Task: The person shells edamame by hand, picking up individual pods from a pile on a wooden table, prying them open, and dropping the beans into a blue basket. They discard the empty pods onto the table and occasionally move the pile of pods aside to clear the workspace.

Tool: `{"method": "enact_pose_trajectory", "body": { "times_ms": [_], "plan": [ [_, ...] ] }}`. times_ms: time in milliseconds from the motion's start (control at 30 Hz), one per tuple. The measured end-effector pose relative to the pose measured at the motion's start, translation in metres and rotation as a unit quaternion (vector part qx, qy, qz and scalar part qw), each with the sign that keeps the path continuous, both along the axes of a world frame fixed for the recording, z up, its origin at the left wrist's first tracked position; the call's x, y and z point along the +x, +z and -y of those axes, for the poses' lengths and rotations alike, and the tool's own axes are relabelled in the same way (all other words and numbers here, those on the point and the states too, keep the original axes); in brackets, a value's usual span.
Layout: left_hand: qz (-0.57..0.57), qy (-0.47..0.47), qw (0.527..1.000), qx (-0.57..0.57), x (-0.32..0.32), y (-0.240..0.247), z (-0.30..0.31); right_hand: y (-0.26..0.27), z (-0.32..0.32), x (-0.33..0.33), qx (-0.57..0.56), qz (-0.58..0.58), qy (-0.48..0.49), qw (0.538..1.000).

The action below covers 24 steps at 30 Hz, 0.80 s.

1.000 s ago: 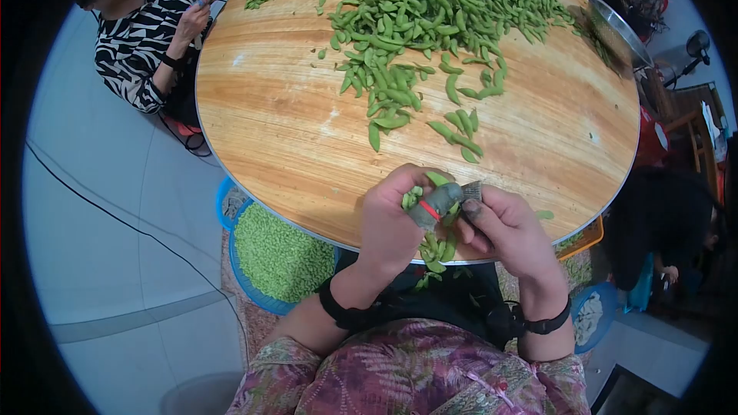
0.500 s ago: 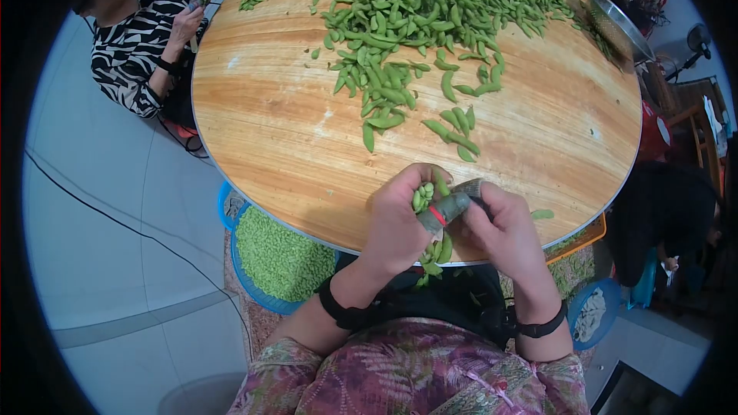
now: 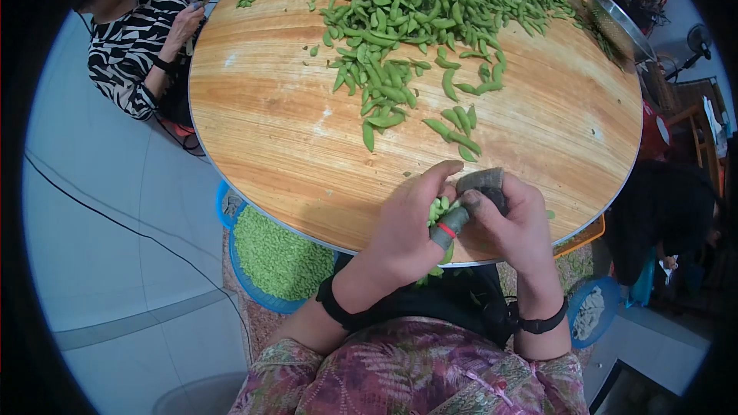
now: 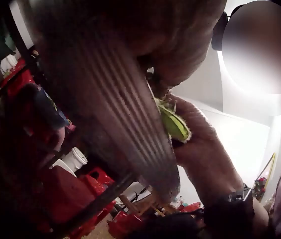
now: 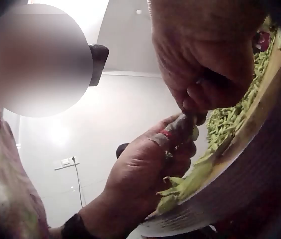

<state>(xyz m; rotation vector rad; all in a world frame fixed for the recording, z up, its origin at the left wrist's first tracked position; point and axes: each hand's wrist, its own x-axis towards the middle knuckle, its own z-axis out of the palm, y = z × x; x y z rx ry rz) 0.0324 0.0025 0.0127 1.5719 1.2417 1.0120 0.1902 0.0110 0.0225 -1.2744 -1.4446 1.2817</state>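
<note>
At the table's near edge, the left hand [image 3: 403,234] curls round several shelled green beans [image 3: 438,210], its thumb wrapped in grey tape with a red band. Against that thumb tip the right hand [image 3: 523,223] pinches with thumb and forefinger; dark grey wrapping covers its fingertip. What lies between the fingertips is hidden. Some green pods [image 3: 447,252] show just below the left hand. In the left wrist view a green pod [image 4: 174,124] shows between the hands. In the right wrist view the taped left thumb meets the right fingers, with pods [image 5: 183,186] beneath.
A large heap of pods [image 3: 430,0] covers the far part of the round wooden table [image 3: 261,131]. Below its left edge stands a blue basket of shelled beans [image 3: 280,253]; at the lower right, a blue basket [image 3: 607,315]. Another person [image 3: 138,38] sits at the left; a metal bowl [image 3: 621,24] lies far right.
Both hands have shifted slightly right, and the left hand has turned with its forefinger now stretched out. The pod that stood up by the left fingers is no longer visible there.
</note>
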Motion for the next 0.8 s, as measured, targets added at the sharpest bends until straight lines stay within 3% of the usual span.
{"method": "enact_pose_trajectory", "body": {
  "times_ms": [67, 100, 133, 167, 200, 267, 367, 400, 433, 467, 500, 533, 567, 600, 633, 667, 700, 733, 767, 800],
  "plan": [
    [-0.007, 0.001, 1.000, 0.030, -0.004, -0.001, -0.001, -0.002, 0.004, -0.003, 0.011, 0.014, -0.013, 1.000],
    [-0.039, -0.034, 0.992, 0.119, -0.007, -0.002, -0.003, -0.002, 0.005, -0.001, 0.010, 0.013, -0.013, 1.000],
    [-0.069, -0.069, 0.973, 0.207, -0.010, -0.004, -0.005, -0.002, 0.007, 0.002, -0.109, -0.115, -0.003, 0.987],
    [-0.069, -0.070, 0.973, 0.207, -0.011, -0.007, -0.004, -0.003, 0.008, 0.004, -0.224, -0.240, 0.006, 0.944],
    [-0.045, -0.087, 0.963, 0.252, -0.013, -0.010, -0.002, -0.003, 0.010, 0.004, -0.225, -0.240, 0.005, 0.944],
    [-0.023, -0.104, 0.949, 0.297, -0.014, -0.010, 0.000, -0.006, 0.013, 0.002, -0.285, -0.426, 0.046, 0.857],
    [0.003, -0.086, 0.961, 0.262, -0.015, -0.004, -0.001, -0.011, 0.011, -0.008, -0.271, -0.465, 0.031, 0.842],
    [0.017, -0.078, 0.966, 0.245, -0.016, -0.005, -0.005, -0.008, 0.010, -0.011, -0.251, -0.421, 0.008, 0.871],
    [0.031, -0.068, 0.971, 0.228, -0.017, -0.007, -0.007, -0.006, 0.008, -0.013, -0.250, -0.422, 0.009, 0.871],
    [0.030, -0.068, 0.971, 0.229, -0.017, -0.010, -0.006, -0.004, 0.006, -0.015, -0.187, -0.311, -0.009, 0.932],
    [0.039, -0.028, 0.987, 0.154, -0.016, -0.014, -0.004, -0.002, 0.003, -0.016, -0.120, -0.194, -0.027, 0.973],
    [0.047, 0.011, 0.996, 0.078, -0.015, -0.016, -0.003, 0.005, 0.000, -0.011, -0.122, -0.161, -0.013, 0.979],
    [0.049, 0.011, 0.996, 0.077, -0.018, -0.017, -0.005, 0.009, -0.004, -0.002, -0.122, -0.160, -0.014, 0.979],
    [0.228, 0.044, 0.972, -0.032, -0.022, -0.016, -0.007, 0.012, -0.010, 0.010, -0.044, -0.063, 0.119, 0.990],
    [0.396, 0.074, 0.905, -0.141, -0.024, -0.014, -0.011, 0.014, -0.015, 0.015, 0.035, 0.036, 0.248, 0.968],
    [0.404, 0.099, 0.890, -0.186, -0.024, -0.009, -0.012, 0.013, -0.021, 0.014, 0.110, 0.145, 0.189, 0.965],
    [0.404, 0.098, 0.890, -0.187, -0.025, -0.007, -0.012, 0.010, -0.028, 0.013, 0.108, 0.146, 0.188, 0.965],
    [0.430, 0.078, 0.876, -0.207, -0.028, -0.006, -0.013, 0.005, -0.034, 0.011, 0.164, 0.297, 0.087, 0.937],
    [0.454, 0.058, 0.860, -0.225, -0.029, -0.006, -0.013, 0.003, -0.040, 0.009, 0.215, 0.436, -0.016, 0.874],
    [0.453, 0.058, 0.861, -0.225, -0.030, -0.006, -0.013, 0.006, -0.043, 0.006, 0.190, 0.460, 0.001, 0.867]
  ]
}}
